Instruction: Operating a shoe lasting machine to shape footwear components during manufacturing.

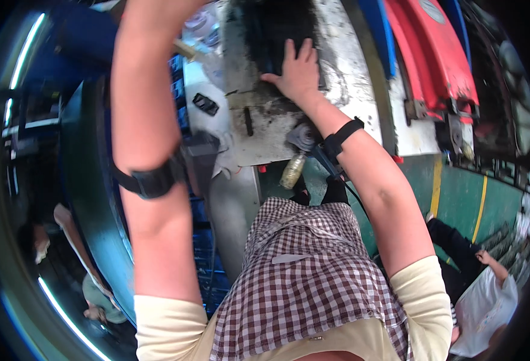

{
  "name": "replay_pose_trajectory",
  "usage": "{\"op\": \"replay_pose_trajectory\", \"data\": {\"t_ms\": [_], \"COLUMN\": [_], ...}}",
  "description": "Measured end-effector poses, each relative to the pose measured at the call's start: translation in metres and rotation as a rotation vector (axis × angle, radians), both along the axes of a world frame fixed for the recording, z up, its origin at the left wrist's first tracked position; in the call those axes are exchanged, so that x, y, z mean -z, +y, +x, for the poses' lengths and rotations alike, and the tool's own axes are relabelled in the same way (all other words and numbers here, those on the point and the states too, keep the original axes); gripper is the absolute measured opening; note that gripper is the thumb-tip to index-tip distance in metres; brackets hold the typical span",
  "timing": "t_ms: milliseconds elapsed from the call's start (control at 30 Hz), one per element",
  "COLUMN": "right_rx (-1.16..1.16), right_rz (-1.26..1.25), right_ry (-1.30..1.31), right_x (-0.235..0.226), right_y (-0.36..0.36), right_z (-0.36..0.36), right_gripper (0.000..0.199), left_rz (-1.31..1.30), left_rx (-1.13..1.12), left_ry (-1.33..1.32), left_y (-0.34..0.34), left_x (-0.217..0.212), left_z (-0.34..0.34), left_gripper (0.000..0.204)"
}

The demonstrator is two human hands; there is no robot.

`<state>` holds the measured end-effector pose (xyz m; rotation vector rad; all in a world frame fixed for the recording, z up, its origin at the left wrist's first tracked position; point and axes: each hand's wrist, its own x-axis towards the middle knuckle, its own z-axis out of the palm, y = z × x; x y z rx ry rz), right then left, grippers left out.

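My right hand (298, 75) reaches forward with its fingers spread, over the black-stained part of a worn metal worktable (241, 141). Whether the palm presses on the surface I cannot tell. Closer to me, below that wrist, sits a grey round metal fitting (301, 137) with a handle (292, 172) wrapped in yellowish tape. My left forearm stretches up past the top edge, which cuts off the hand. Right of this forearm, a small black object (205, 103) rests on a pale surface; its kind is unclear.
Clear plastic wrapping (202, 27) lies at the far left of the table. A grey cloth (224, 153) hangs near the table's corner. Red machine covers (436, 57) stand at the right. One person (484, 307) is at lower right, another (102, 301) at left.
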<state>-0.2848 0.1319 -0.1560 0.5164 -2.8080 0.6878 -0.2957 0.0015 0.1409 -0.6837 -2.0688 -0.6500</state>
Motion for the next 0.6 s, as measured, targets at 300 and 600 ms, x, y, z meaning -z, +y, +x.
{"op": "replay_pose_trajectory", "data": {"t_ms": [300,600], "right_rx": [0.039,-0.668], "right_rz": [-1.059,-0.51], "right_ry": [-0.784,-0.677], "right_x": [-0.055,-0.072], "right_y": [0.04,0.031], "right_z": [0.019,0.133], "right_gripper": [0.077,0.059], "left_rz": [1.305,2.32], "left_rx": [-0.1,0.17], "left_ry": [-0.836,-0.51], "left_y": [0.019,-0.038], "left_x": [0.207,0.271], "left_z": [0.205,0.292], "left_gripper": [0.057,0.041]}}
